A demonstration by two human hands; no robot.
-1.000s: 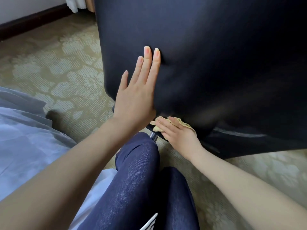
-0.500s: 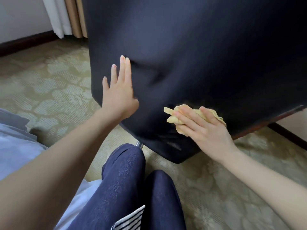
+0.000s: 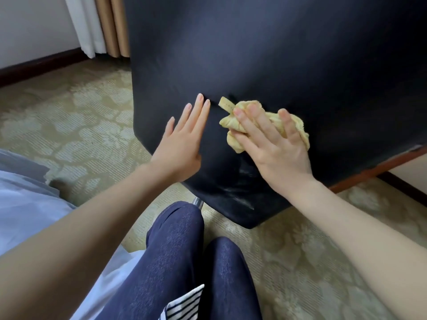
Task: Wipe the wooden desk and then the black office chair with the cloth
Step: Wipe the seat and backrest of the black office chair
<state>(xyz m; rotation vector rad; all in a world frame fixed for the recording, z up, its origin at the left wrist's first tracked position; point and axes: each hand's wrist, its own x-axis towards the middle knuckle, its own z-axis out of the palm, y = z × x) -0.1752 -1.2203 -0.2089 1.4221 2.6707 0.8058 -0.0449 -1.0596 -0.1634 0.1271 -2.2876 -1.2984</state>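
Against black chair back, right hand presses cloth.

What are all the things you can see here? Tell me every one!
chair back: one, black, upright, filling the middle and right
cloth: one, yellow, bunched, pressed on the chair back
carpet: one, green with pale pattern, on the floor
curtains: white and tan, top left by the wall
bedding: white, lower left
legs: two, dark blue trousers, bottom centre
left hand: flat on the chair, open
right hand: holding the cloth
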